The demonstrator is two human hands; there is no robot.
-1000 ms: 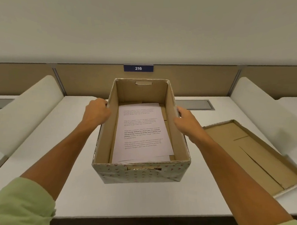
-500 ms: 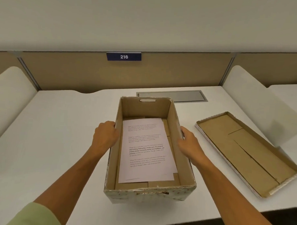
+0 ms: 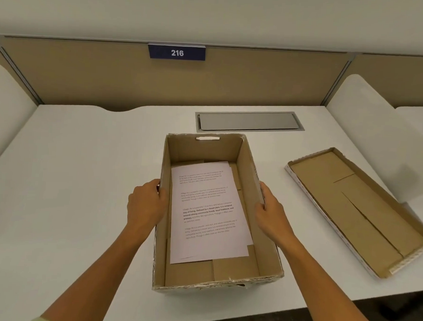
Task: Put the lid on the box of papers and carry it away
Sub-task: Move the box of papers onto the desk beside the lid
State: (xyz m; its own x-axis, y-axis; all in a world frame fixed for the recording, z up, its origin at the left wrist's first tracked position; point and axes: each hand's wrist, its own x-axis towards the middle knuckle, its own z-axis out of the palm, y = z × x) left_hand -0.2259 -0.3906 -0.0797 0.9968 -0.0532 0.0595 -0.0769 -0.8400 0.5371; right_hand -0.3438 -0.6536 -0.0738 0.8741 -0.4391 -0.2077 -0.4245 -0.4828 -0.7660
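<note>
An open cardboard box [image 3: 267, 257] stands on the white desk [image 3: 78, 178] in front of me, near the front edge. Printed white papers [image 3: 207, 211] lie flat on its bottom. My left hand [image 3: 145, 203] grips the box's left wall, fingers curled over the rim. On the opposite wall my right hand [image 3: 271, 211] holds the rim the same way. The lid [image 3: 358, 210] lies upside down on the desk to the right of the box, brown inside facing up, apart from both hands.
A grey cable hatch [image 3: 248, 122] is set into the desk behind the box. Tan partition panels [image 3: 112, 80] with a blue "216" sign [image 3: 177, 52] close off the back. White curved side dividers stand at the left [image 3: 4, 107] and right [image 3: 367, 123].
The box has come down from a raised position and now rests on the desk closer to me. Both hands have stayed on its side walls. The lid has not moved.
</note>
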